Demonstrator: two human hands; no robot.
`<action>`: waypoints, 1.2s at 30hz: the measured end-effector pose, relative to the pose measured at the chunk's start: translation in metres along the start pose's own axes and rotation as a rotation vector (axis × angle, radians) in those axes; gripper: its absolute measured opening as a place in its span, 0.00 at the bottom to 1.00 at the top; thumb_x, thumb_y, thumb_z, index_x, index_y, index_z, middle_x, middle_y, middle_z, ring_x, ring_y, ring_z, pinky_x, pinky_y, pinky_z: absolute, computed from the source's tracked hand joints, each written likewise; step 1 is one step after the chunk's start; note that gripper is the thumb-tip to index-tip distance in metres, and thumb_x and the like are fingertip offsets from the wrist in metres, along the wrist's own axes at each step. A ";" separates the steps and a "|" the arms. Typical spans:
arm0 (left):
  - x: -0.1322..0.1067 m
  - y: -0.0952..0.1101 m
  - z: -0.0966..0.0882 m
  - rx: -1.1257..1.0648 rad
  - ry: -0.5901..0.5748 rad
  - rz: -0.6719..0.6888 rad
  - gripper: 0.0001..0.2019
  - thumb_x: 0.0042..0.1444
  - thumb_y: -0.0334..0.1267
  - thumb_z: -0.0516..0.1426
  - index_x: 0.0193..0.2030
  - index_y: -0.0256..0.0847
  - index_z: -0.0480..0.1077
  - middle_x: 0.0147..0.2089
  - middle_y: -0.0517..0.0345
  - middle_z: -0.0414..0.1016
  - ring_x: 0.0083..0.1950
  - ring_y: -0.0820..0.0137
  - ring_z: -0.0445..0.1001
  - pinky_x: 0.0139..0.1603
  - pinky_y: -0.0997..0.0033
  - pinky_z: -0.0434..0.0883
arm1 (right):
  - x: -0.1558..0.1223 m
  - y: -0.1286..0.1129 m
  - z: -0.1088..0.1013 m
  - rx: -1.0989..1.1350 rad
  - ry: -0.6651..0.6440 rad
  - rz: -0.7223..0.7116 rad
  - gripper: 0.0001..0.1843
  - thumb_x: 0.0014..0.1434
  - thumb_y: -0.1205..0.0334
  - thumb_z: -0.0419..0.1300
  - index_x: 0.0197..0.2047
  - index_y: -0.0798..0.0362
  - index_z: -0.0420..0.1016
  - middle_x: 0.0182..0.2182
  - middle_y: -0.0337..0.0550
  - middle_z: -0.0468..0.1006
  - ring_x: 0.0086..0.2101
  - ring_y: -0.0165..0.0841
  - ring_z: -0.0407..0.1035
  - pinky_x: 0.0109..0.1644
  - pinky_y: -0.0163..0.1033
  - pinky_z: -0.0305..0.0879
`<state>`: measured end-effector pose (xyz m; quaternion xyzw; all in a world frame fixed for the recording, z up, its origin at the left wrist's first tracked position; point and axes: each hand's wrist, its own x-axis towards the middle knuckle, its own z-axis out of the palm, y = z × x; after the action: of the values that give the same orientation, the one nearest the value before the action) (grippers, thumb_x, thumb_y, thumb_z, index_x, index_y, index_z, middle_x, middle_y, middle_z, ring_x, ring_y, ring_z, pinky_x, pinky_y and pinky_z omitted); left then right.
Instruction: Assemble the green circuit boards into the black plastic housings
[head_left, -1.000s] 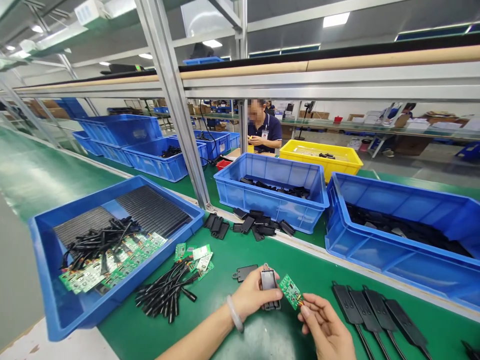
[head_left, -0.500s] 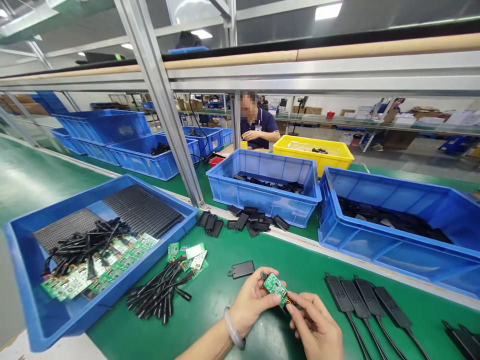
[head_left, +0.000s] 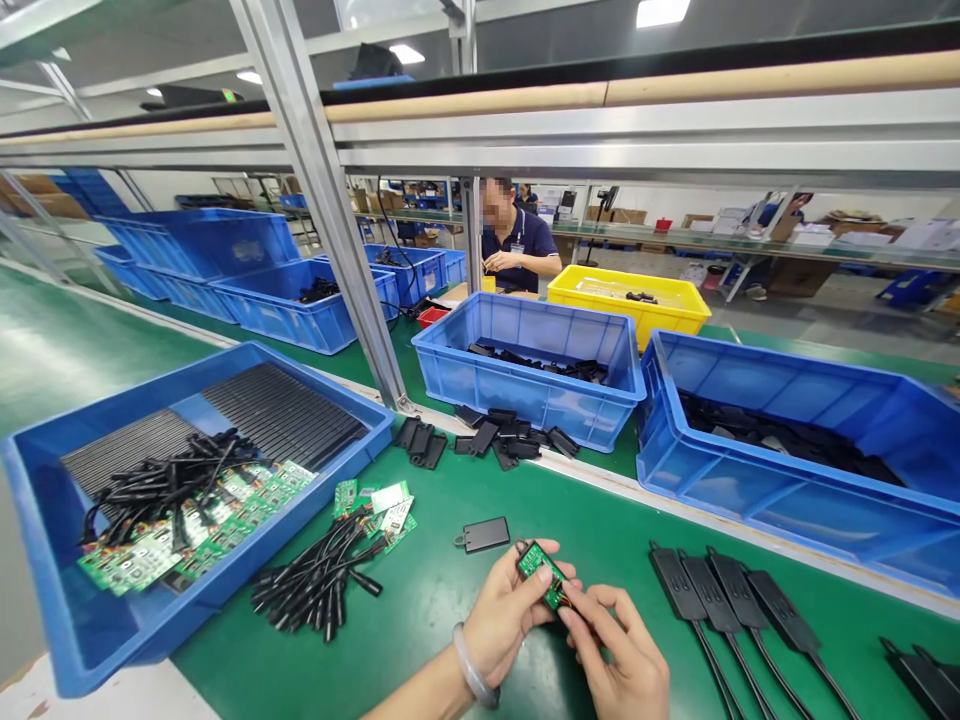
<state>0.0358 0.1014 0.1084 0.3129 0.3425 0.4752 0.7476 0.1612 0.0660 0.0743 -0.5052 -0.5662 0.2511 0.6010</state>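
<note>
My left hand (head_left: 501, 622) is closed around a small green circuit board (head_left: 532, 563), its thumb pressed on the board's face. A dark casing with a loop shows at the board's upper end; how far the board sits in it is hard to see. At the lower end, the fingertips of my right hand (head_left: 626, 650) pinch thin coloured wires (head_left: 564, 600). Just beyond my left hand lies a flat black cover (head_left: 486, 535) with a loop. Left of my hands, a bundle of black cables (head_left: 322, 585) with circuit boards (head_left: 386, 510) rests on the green table.
A blue tray (head_left: 56, 625) at left holds boards, cables and black strips. Black covers (head_left: 487, 437) lie before a blue bin (head_left: 525, 405). Another blue bin (head_left: 787, 530) stands at right, near several cabled black cases (head_left: 712, 590). A metal post (head_left: 322, 200) rises ahead; a person (head_left: 521, 240) sits beyond.
Both hands have shifted slightly left with the board. My left thumb now lies higher on the board's face. My right fingers stay at the wires.
</note>
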 end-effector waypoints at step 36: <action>0.002 0.002 -0.006 0.313 0.043 0.229 0.17 0.56 0.47 0.57 0.43 0.38 0.59 0.38 0.47 0.76 0.39 0.63 0.76 0.43 0.62 0.71 | 0.005 0.006 -0.008 0.020 -0.464 0.393 0.22 0.56 0.44 0.55 0.23 0.54 0.67 0.17 0.35 0.64 0.19 0.27 0.59 0.24 0.31 0.54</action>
<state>0.0306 0.1048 0.1059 0.4521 0.3905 0.5047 0.6233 0.1714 0.0697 0.0718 -0.5281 -0.5774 0.4769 0.4004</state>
